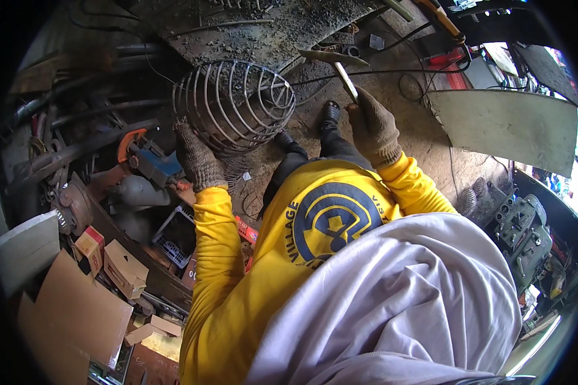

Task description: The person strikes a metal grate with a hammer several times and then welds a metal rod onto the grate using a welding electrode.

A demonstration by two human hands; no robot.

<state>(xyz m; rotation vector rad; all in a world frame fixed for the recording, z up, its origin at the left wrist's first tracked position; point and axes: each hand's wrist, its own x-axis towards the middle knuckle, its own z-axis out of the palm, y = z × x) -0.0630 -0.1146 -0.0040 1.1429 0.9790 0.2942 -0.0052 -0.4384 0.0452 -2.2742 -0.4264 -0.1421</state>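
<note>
My left hand, in a brown knit glove, is closed around the near left edge of a round cage of bent metal rods. The cage lies tilted, its narrower ringed end toward the right, close to a debris-strewn metal tabletop. In my gloved right hand is a chipping hammer, gripped by its flat handle with the long pointed head up. The hammer's head is to the right of the cage and apart from it. Glove and rods hide part of my left fingers.
Metal bars, a blue-and-orange tool and cardboard boxes crowd the left. A large flat sheet leans at the right, above a grey machine part. A dark cable crosses beyond my hands; coiled rods lie right.
</note>
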